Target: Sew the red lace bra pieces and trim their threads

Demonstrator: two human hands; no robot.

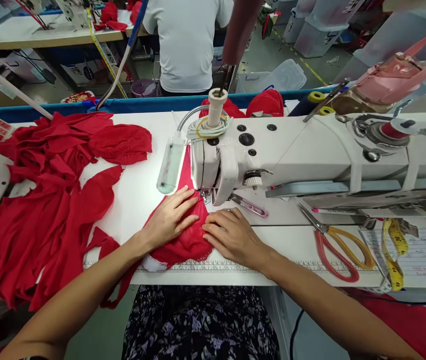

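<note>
A red fabric piece [188,240] with a lace edge lies on the white sewing table, partly under the presser foot [205,194] of a white sewing machine [273,155]. Flat on top of it, just left of the foot, is my left hand [173,217], fingers stretched out and apart. My right hand [235,237] is at the piece's right edge, below the foot, with bent fingers closed on the fabric; the thumb is hidden. Small thread snips [250,205] rest beside the needle area, apart from my right hand.
Red fabric pieces [55,200] are heaped at the left. Scissors [336,242] and a yellow tape measure [393,252] lie at the right, over paper. A ruler strip [288,266] runs along the front edge. A person in a white shirt [186,45] sits beyond the table.
</note>
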